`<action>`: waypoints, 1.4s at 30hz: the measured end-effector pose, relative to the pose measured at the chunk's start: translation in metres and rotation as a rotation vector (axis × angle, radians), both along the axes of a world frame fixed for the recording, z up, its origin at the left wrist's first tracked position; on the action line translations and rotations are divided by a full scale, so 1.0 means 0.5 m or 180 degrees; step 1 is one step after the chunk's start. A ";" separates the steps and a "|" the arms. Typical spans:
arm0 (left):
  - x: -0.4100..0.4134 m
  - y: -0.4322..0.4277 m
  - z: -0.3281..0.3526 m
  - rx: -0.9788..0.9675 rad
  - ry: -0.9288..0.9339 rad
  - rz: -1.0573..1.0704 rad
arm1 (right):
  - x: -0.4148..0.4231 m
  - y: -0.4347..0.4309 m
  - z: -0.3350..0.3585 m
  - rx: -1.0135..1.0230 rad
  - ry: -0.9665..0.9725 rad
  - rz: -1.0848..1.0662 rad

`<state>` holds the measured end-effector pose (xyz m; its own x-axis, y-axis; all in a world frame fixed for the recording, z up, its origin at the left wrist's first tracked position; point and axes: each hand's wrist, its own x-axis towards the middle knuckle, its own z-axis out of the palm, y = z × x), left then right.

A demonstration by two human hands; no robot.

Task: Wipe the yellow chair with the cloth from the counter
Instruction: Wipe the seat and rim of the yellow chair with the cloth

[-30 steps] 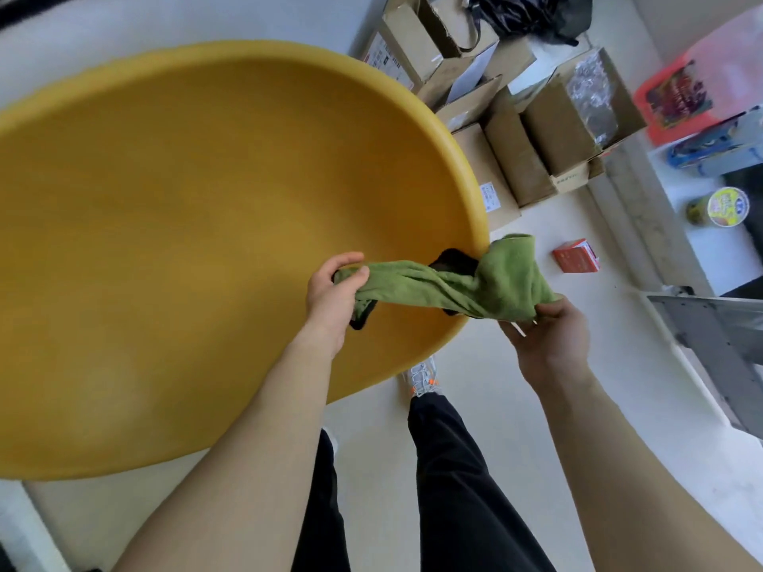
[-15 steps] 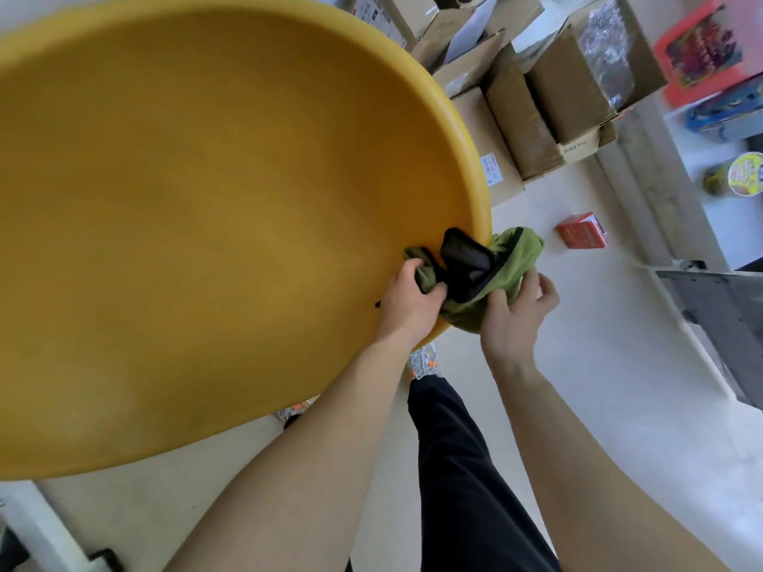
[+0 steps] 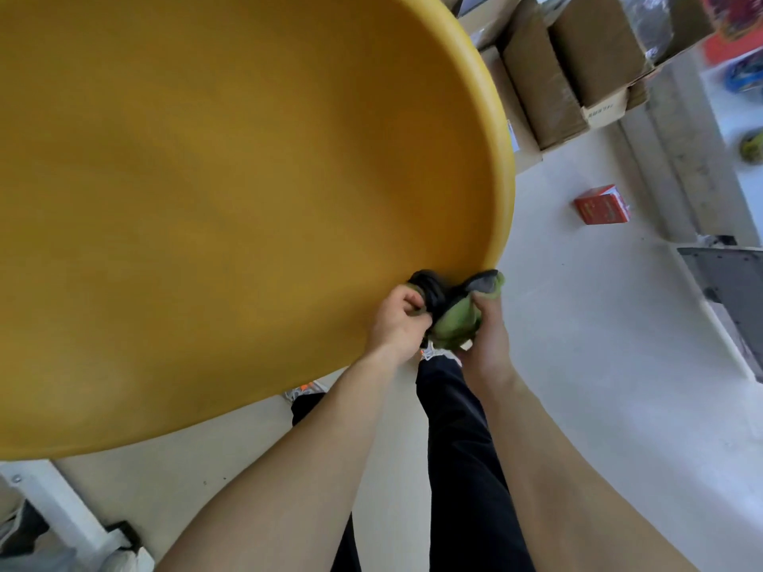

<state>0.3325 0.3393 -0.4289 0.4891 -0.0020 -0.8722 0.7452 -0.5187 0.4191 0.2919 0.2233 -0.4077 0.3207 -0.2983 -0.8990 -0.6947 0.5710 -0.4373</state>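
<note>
Two bare hands meet at the lower right rim of the yellow chair [image 3: 231, 192], whose broad curved shell fills the left and centre of the view. At lower left, beneath the shell, a white metal frame member [image 3: 58, 505] stands on the pale floor [image 3: 598, 365]. The left hand [image 3: 398, 319] is curled into a closed grip on the dark end of the cloth [image 3: 456, 319], its knuckles against the chair's edge. The cloth is bunched into a compact wad, green on its lower part and dark grey to black on its upper folds, and it touches the rim where the shell curves downward. The right hand [image 3: 485, 336] is clamped on the green portion from the other side, thumb pressed on top; both hands are close together with the wad between them. Below the hands, a leg in dark trousers [image 3: 462, 468] is visible. Further right, stacked cardboard boxes [image 3: 578, 59] sit along the wall, and a small red box [image 3: 603, 204] lies on the floor, well apart from the chair. A grey panel [image 3: 726, 278] occupies the right edge.
</note>
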 end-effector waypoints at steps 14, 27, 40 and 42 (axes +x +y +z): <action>0.099 -0.037 0.002 -0.1414 -0.0063 0.1324 | 0.017 -0.006 -0.075 -0.1803 -0.0917 0.1150; -0.039 -0.023 -0.083 -0.0018 -0.0257 -0.1457 | 0.075 -0.013 -0.054 -0.2036 -0.0368 0.0752; -0.018 -0.022 -0.105 -0.0152 -0.0160 -0.1164 | 0.198 -0.065 0.008 -0.3097 -0.1466 0.1325; -0.006 -0.028 -0.097 -0.0214 -0.0048 -0.0913 | 0.145 -0.059 -0.026 -0.2856 -0.1400 0.1374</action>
<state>0.3295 0.3255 -0.4774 0.4733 -0.1996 -0.8580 0.5654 -0.6781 0.4696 0.3644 0.1940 -0.4206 0.7965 -0.5737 -0.1907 -0.4407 -0.3351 -0.8327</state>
